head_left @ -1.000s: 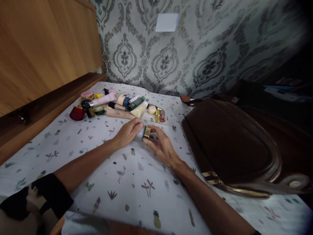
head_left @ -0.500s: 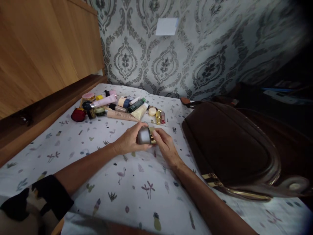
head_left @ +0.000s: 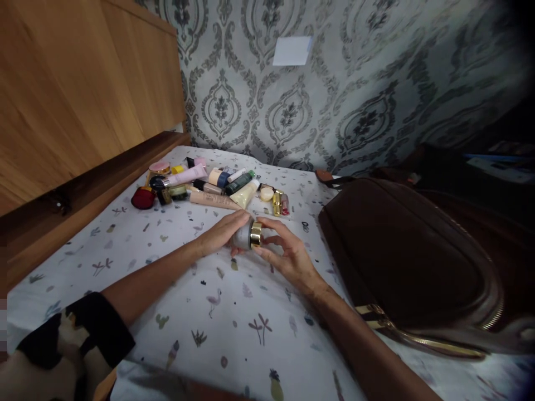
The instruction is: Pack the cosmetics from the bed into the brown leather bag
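While cupping a frosted jar (head_left: 242, 236) in the left hand (head_left: 221, 231), pinches its gold lid (head_left: 256, 234) between thumb and fingers of the right hand (head_left: 291, 255). Holds the jar sideways over the printed sheet (head_left: 188, 298), just in front of a peach tube (head_left: 213, 199). Has a cream tube (head_left: 246, 195) beyond and a brown bag (head_left: 405, 250) at right.

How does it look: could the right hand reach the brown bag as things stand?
Probably yes: only printed cloth shows between the right hand and the brown bag. However, that hand is occupied at the gold lid.
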`<state>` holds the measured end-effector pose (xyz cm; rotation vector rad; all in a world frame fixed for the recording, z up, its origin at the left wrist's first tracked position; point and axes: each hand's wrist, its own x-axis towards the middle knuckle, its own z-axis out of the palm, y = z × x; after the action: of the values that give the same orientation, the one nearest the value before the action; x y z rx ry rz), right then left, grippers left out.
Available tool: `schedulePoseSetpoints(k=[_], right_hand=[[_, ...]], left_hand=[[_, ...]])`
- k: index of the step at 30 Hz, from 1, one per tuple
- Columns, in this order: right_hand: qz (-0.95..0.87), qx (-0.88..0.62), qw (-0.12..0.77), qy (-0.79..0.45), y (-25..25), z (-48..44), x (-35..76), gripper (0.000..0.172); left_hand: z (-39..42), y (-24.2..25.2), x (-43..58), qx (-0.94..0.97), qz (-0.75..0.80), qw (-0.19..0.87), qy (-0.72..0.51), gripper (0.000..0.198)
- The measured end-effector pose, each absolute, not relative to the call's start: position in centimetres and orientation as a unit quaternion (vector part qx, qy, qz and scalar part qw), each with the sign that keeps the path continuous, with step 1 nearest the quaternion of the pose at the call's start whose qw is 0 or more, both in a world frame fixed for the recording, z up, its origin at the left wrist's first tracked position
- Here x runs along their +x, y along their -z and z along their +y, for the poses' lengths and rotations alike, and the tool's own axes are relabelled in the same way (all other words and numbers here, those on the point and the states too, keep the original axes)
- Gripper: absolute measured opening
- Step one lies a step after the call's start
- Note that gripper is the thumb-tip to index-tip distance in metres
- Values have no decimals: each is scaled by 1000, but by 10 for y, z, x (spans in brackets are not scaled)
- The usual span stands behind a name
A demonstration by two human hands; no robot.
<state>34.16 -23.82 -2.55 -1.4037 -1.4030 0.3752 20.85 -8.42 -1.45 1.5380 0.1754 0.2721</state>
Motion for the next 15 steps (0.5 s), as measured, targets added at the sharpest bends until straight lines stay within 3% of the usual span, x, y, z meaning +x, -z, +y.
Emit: schedulePoseSetpoints(k=[7,11,15], right_hand=[[-514,-651,528,-179,24,-236,339,69],[-482,-658,518,-259,23,-234,338,64],[-468,-611,567,-293,27,-232,337,62]], left_hand=[[-88,16,206,750,135,607,-226,47],[-91,17,203,801,123,507,-296,43],[-89,17,205,800,113,496,-316,45]])
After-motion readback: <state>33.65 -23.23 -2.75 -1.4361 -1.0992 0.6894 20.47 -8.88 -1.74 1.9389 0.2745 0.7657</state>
